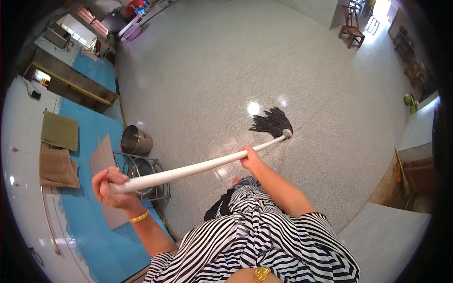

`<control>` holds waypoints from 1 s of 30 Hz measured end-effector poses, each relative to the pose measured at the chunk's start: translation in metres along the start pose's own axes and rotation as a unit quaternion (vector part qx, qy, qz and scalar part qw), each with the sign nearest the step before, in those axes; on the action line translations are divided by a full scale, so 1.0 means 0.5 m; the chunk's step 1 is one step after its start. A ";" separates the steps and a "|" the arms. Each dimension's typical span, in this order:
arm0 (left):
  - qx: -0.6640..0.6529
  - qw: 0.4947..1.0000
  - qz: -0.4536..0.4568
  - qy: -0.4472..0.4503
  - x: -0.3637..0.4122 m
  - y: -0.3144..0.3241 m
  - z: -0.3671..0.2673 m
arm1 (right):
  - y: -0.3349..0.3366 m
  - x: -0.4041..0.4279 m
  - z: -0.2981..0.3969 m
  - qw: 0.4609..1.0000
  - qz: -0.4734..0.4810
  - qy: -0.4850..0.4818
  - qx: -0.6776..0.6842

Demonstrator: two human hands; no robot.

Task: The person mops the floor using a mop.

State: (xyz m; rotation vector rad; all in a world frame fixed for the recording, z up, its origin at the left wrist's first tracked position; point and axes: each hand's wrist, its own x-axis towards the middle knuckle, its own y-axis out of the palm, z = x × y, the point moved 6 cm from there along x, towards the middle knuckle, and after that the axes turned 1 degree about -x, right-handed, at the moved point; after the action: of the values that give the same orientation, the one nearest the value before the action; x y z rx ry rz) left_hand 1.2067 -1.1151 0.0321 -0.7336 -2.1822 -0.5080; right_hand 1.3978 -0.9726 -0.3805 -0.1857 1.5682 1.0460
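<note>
A mop with a long white handle (198,169) slants across in front of me. Around the top end of the handle, at the left, my left hand (111,187) is closed. Lower down the shaft, my right hand (252,158) grips it closer to the mop head. Dark grey strands of the mop head (272,122) lie fanned out on the speckled floor (212,78), pointing up and to the left from the pale collar (287,133).
By the blue and white wall on the left stand a metal bucket (145,140) and a metal rack holding a basin (139,168). Two cloths (60,131) hang there. A purple basin (132,32) sits at the far left, a wooden chair (351,33) at the far right.
</note>
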 end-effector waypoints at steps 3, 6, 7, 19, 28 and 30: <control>-0.057 0.998 0.035 -0.017 0.005 0.056 0.044 | -0.035 -0.020 0.052 0.999 0.002 -0.029 0.043; -0.118 0.988 0.079 -0.052 -0.002 0.118 0.087 | -0.081 -0.037 0.104 0.995 -0.031 -0.053 0.080; -0.127 0.987 0.085 -0.056 -0.006 0.138 0.099 | -0.099 -0.043 0.120 0.992 -0.041 -0.066 0.098; -0.220 0.916 0.229 -0.246 -0.167 0.363 0.206 | -0.407 -0.086 0.250 0.948 -0.109 -0.212 0.212; -0.208 0.840 0.420 -0.272 -0.297 0.460 0.172 | -0.583 -0.172 0.248 0.897 -0.261 -0.190 0.302; -0.210 0.838 0.425 -0.269 -0.302 0.472 0.156 | -0.598 -0.187 0.244 0.896 -0.272 -0.181 0.300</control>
State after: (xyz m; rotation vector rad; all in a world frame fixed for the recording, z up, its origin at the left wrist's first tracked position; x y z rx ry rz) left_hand 1.3983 -0.9444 -0.1044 -2.1656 -1.9228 -0.3122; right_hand 1.7018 -1.1016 -0.4425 0.0034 1.3117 0.1199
